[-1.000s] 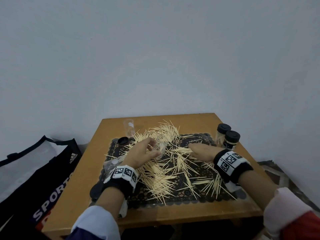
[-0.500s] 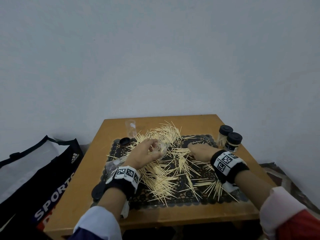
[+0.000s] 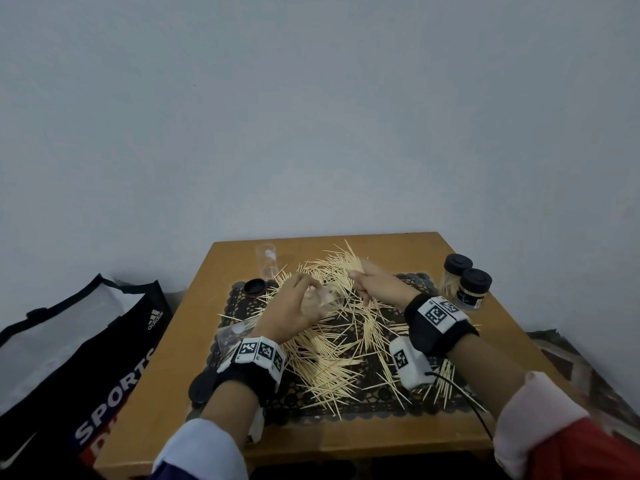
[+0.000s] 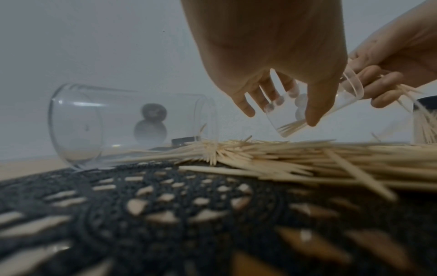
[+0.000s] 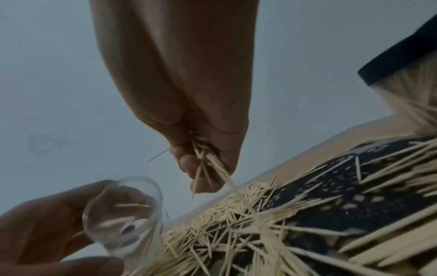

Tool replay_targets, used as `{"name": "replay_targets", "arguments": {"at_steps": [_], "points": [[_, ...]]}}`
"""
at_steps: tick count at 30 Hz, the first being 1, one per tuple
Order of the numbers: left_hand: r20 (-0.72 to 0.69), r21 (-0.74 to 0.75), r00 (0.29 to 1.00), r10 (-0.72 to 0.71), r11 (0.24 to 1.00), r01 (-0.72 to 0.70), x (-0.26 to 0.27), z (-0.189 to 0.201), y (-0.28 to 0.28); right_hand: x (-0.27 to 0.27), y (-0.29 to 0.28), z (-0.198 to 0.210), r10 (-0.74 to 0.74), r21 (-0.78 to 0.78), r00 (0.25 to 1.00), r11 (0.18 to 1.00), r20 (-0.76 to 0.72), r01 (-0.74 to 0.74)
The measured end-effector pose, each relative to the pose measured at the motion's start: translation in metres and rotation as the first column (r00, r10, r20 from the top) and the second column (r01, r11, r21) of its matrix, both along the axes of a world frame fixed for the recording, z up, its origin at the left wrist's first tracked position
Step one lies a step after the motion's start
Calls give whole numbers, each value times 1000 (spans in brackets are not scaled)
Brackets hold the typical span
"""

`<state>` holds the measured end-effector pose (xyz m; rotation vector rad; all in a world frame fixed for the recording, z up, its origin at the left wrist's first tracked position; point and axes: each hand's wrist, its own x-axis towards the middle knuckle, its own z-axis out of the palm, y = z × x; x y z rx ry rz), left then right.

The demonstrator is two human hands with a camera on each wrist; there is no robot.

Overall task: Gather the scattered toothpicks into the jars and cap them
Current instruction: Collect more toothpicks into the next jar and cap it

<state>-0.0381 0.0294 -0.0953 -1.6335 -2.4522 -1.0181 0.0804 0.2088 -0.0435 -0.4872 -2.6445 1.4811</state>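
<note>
The left hand point(image 3: 294, 306) grips a tilted clear plastic jar point(image 5: 125, 214), while the right hand point(image 5: 189, 112) pinches a bunch of thin wooden toothpicks point(image 5: 208, 164) beside it.

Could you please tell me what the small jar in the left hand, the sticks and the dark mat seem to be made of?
The small clear jar in the left hand: glass or clear plastic, glossy; fingers show through its wall.
The thin pale toothpicks: likely wood or bamboo, matte, pointed.
The black openwork mat: seemingly crocheted or woven fibre, though moulded plastic is possible; the wooden table shows through its holes.
</note>
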Motion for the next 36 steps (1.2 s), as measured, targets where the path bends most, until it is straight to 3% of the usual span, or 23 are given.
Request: {"name": "replay_targets", "arguments": {"at_steps": [6,9,13,18,29,33,36], "points": [[-93,33,995,40,999,-37,1,0,1,-15,-6,-9,-55,-84,998,995,-39,51],[-115,44,992,57,998,-52,1,0,1,-20,-9,-9,-135,-157,983,981,-128,114],[-54,17,997,61,998,-60,1,0,2,-25,-13,-3,-311,-453,890,881,-333,138],[-34,-18,999,38,999,-38,0,-2,3,-27,-21,8,-453,-680,783,732,-427,53],[44,42,997,59,997,-61,0,-3,5,-37,-50,-19,-432,-580,813,801,-391,146],[51,59,997,64,996,-67,1,-2,4,-34,-53,-22,-345,-478,834,871,-432,113],[44,80,997,70,994,-74,4,2,3,-31,-53,-24,-313,-467,853,879,-417,94]]}}
